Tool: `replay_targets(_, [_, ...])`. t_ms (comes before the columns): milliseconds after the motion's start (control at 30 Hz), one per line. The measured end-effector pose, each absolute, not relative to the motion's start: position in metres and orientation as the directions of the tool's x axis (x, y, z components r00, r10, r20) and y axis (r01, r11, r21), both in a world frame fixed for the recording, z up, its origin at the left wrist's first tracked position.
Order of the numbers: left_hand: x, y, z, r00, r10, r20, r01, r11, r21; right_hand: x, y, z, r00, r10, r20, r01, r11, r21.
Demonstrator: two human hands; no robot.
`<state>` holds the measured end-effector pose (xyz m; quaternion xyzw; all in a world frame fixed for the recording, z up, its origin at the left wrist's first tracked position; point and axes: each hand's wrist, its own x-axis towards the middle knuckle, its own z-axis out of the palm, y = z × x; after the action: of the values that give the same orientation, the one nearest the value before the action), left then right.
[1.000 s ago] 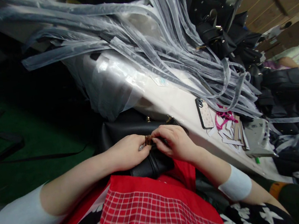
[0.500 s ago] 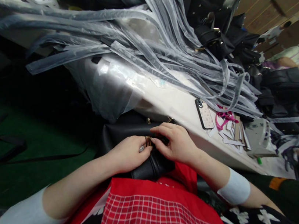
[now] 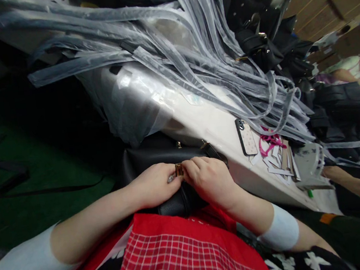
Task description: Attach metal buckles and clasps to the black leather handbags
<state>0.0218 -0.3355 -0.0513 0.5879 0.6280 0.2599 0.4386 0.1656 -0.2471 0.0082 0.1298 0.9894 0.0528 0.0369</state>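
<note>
A black bag (image 3: 146, 156) with gold-coloured fittings rests across my lap, against the side of the white table. My left hand (image 3: 158, 185) is closed, its thumb and fingers pinching a small gold-coloured buckle (image 3: 178, 169) on the bag. From the other side my right hand (image 3: 211, 179) has its fingers curled in at the buckle's right edge. What those fingertips grip is hidden behind the knuckles. Beyond my right hand a black strap end with a gold fitting (image 3: 205, 144) sticks up from the bag.
Plastic-wrapped straps (image 3: 225, 75) lie heaped along the white table (image 3: 212, 123). A phone (image 3: 246, 137), pink scissors (image 3: 270, 142) and paper strips (image 3: 281, 165) are on its right part. Another person's arm (image 3: 357, 183) reaches in at the right. More black bags (image 3: 346, 107) are piled behind.
My right hand's fingers have curled in and the hand has turned knuckles-up at the buckle. My left hand keeps its place. The other person's arm has reached further left.
</note>
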Motion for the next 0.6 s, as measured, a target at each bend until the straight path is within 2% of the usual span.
replay_targets(100, [0.021, -0.336, -0.05, 0.069, 0.966, -0.25, 0.51, 0.181, 0.841, 0.168, -0.248, 0.006, -0.949, 0.307, -0.072, 0.303, 0.951, 0.064])
replay_targets(167, [0.021, -0.336, -0.049, 0.059, 0.965, -0.254, 0.509, 0.19, 0.84, 0.17, -0.247, 0.005, -0.939, 0.336, -0.08, 0.338, 0.941, -0.018])
replay_targets(300, [0.021, -0.336, -0.047, 0.058, 0.963, -0.265, 0.488, 0.204, 0.849, 0.172, -0.245, 0.009, -0.917, 0.383, -0.114, 0.399, 0.872, -0.284])
replay_targets(400, [0.022, -0.336, -0.046, 0.04, 0.956, -0.29, 0.493, 0.234, 0.838, 0.172, -0.242, 0.014, -0.911, 0.379, -0.163, 0.407, 0.76, -0.507])
replay_targets(467, [0.022, -0.337, -0.045, 0.022, 0.953, -0.302, 0.513, 0.249, 0.822, 0.173, -0.239, 0.015, -0.907, 0.374, -0.195, 0.41, 0.678, -0.609])
replay_targets(600, [0.027, -0.339, -0.041, -0.046, 0.967, -0.251, 0.592, 0.229, 0.773, 0.172, -0.236, 0.01, -0.902, 0.387, -0.191, 0.409, 0.621, -0.669])
